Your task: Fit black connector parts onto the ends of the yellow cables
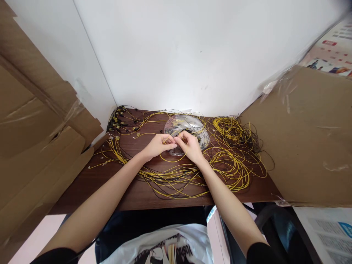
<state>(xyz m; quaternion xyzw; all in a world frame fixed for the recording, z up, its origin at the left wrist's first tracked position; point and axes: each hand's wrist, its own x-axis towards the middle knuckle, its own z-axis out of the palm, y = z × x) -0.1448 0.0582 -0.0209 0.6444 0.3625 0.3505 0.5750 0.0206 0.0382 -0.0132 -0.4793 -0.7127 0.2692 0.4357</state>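
My left hand (161, 145) and my right hand (188, 145) meet fingertip to fingertip above the middle of the brown table. Both pinch something small, too small to make out; a yellow wire (172, 160) loops below them and seems to run up to the fingers. Behind and beneath the hands lies a clear plastic bag (196, 124) with small dark and yellow parts in it. Nearer my body, a long bundle of yellow and black wires (167, 178) stretches across the table, its left ends carrying small pale connectors (111, 138).
Tangled yellow and black wire coils (231, 128) fill the table's right side. At the back left is a pile of small black and yellow parts (118, 119). Cardboard (308, 139) walls both sides, with a white wall (176, 55) behind. The brown table (132, 203) ends close to my body.
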